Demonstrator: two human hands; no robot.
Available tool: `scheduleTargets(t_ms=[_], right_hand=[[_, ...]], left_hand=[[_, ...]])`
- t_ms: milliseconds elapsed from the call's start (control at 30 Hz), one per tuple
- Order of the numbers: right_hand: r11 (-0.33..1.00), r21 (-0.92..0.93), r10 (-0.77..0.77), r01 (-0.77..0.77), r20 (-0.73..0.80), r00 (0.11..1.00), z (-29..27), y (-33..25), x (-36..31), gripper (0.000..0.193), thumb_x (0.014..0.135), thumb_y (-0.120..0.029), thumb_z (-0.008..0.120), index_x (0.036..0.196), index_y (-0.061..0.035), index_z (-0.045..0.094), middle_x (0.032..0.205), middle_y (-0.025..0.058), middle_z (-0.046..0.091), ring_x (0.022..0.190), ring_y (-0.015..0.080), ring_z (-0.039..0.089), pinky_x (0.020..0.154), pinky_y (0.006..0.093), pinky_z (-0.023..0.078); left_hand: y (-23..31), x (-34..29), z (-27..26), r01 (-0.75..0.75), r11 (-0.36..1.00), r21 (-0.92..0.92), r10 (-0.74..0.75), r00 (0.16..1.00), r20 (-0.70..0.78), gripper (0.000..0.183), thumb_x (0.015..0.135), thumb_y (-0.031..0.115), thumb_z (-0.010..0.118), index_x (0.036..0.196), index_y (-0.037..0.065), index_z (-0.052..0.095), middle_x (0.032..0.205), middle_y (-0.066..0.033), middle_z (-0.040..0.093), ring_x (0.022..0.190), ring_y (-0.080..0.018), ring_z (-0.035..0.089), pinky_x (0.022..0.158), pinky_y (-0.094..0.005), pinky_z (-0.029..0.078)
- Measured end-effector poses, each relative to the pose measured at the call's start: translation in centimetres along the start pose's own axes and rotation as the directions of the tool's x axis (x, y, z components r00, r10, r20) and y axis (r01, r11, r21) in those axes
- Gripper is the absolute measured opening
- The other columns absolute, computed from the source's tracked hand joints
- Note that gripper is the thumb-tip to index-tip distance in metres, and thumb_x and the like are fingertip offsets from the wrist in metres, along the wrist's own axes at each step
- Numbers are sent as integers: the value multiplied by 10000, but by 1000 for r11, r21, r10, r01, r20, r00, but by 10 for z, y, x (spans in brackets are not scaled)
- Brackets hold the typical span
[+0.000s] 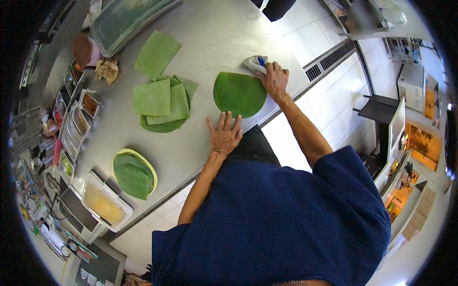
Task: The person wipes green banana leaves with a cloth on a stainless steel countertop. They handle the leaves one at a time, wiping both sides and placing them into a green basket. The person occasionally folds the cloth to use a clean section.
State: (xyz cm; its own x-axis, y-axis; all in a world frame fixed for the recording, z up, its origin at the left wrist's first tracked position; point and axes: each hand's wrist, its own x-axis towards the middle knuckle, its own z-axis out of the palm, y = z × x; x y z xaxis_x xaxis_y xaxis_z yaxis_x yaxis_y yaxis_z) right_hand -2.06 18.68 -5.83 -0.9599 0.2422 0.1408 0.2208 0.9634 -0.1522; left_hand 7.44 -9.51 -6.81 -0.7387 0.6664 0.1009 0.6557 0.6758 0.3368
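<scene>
Stainless-steel table [205,45] fills most of my head view, with white floor tiles [329,88] beyond its right edge. Directly before the person lies the dark green, rounded banana-leaf piece [239,94], flat and by itself on the metal. I see the left hand [225,138] palm down, fingers spread wide at the leaf's near edge, its grip holding nothing. At the leaf's far right, the right hand [275,80] has a narrow grip around a bunched white-and-blue cloth [255,63].

Work on this single leaf looks under way to me, though I cannot tell how much of its surface has been dealt with. More leaf sits to the left: an overlapping pile of light green, squarish leaf pieces [151,97], with another pale green rectangular piece [157,55] just beyond it. Nearer the person, a yellow oval dish [153,168] holds darker cut leaf pieces [132,177]. I judge the job only partly through, but whether the pile or the dish holds the finished pieces, I cannot tell from here.
</scene>
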Motion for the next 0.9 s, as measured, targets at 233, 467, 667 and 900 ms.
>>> scheduleTargets(t_ms=[233,467,667,900], right_hand=[[558,576,715,-598,32,698,-60,-12,-27,418,963,-421,623,1157,-52,587,994,213,683,916,415,660,791,501,484],[426,717,836,-551,-79,544,-71,53,-139,481,1003,-502,549,1131,-38,559,919,171,671,829,298,676,730,436,517],[282,760,932,-586,-71,356,-77,91,-201,448,1037,-475,519,987,-31,550,779,85,583,700,176,559,631,349,477],[178,799,925,-574,64,376,-66,96,-182,475,1038,-473,511,1046,-1,567,855,108,596,766,198,564,691,364,476]], left_hand=[[-10,56,-31,16,995,-102,-31,987,-155,350,934,272,596,1241,113,653,1281,-157,585,1196,-342,547,1070,-631,333],[-70,195,-43,-110,994,5,110,993,43,322,843,165,695,1158,103,667,1251,-128,619,1157,-341,576,975,-536,432],[-98,197,-37,118,993,-31,-98,925,367,324,775,216,804,1050,86,690,989,-131,717,963,-355,674,797,-537,506],[-68,89,6,662,-36,-748,-601,584,546,417,886,431,751,960,27,674,839,-173,728,552,-211,679,427,-290,479]])
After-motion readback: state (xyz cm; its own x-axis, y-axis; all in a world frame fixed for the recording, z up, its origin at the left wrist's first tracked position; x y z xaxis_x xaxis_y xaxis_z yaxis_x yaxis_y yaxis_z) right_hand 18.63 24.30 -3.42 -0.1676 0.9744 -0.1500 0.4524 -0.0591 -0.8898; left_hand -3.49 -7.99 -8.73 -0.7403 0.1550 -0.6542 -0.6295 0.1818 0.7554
